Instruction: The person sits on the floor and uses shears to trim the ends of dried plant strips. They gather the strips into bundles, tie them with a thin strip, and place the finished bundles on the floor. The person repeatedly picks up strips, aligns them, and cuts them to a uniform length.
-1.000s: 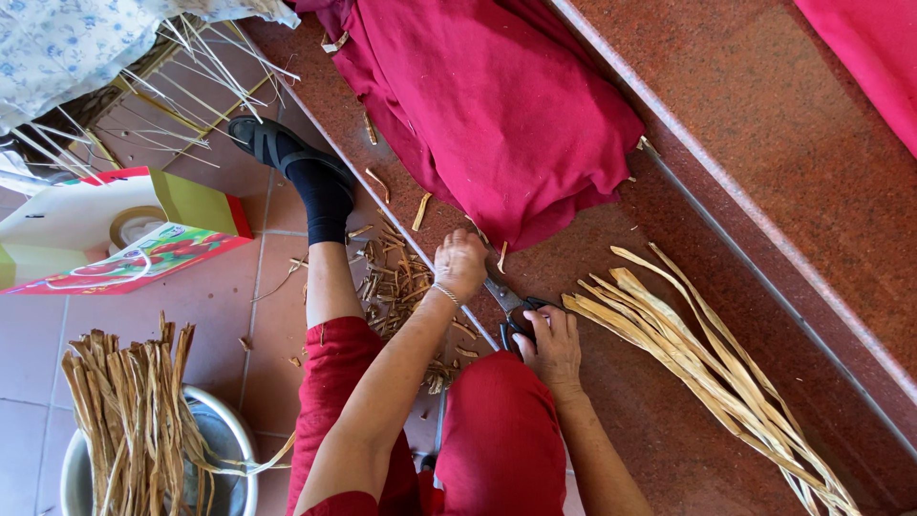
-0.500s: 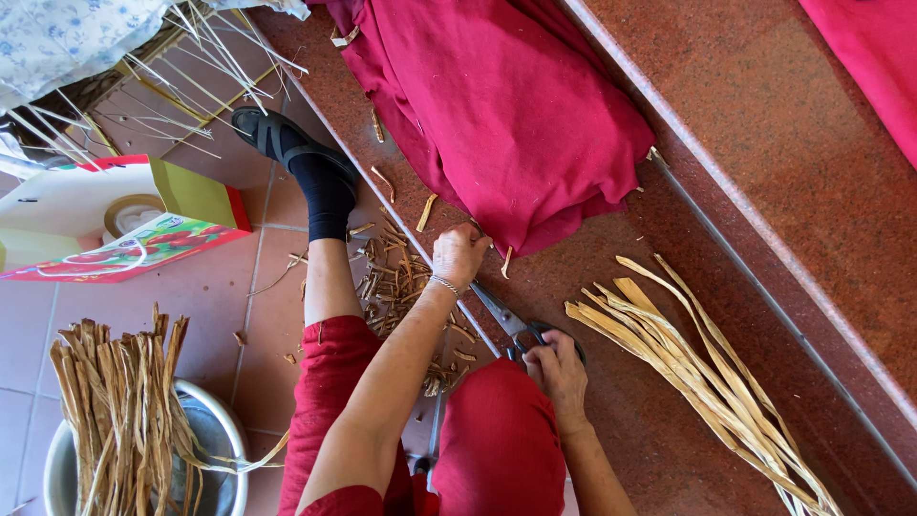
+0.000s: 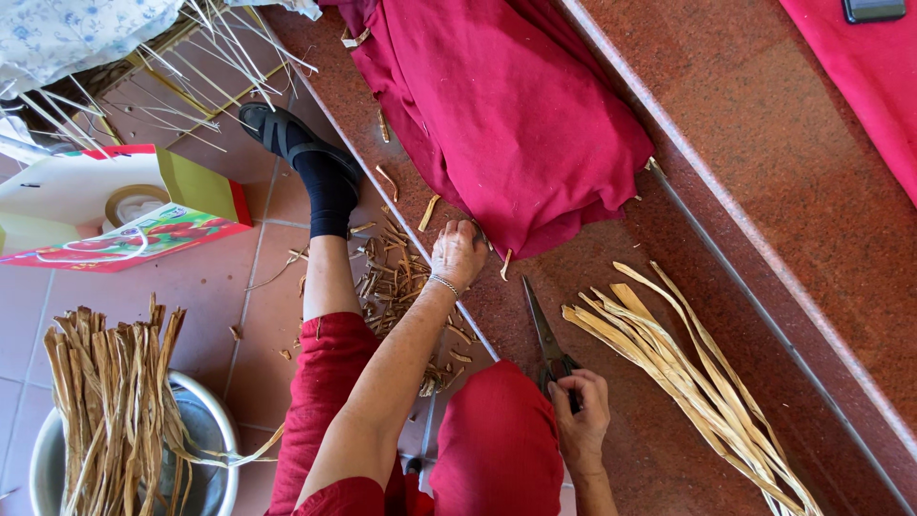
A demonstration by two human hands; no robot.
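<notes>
My left hand (image 3: 458, 253) rests palm down on the reddish stone ledge (image 3: 764, 191), fingers curled at the edge of a crimson cloth (image 3: 506, 105), with a bracelet at the wrist. My right hand (image 3: 581, 416) is shut on the handles of dark scissors (image 3: 544, 334), whose closed blades lie flat on the ledge and point away from me. A pile of flat tan dried strips (image 3: 688, 373) lies just right of the scissors. Short cut scraps (image 3: 392, 282) litter the step below my left hand.
A metal pot (image 3: 205, 449) holding a standing bundle of dried strips (image 3: 110, 401) sits at lower left on the tiled floor. A red and green paper bag (image 3: 105, 215) lies beyond it. My leg in red trousers ends in a black sock and sandal (image 3: 296, 143). Thin pale stalks (image 3: 201, 67) lie at top left.
My left hand has shifted slightly along the cloth edge. The scissors and my right hand have settled lower on the ledge, near my knee.
</notes>
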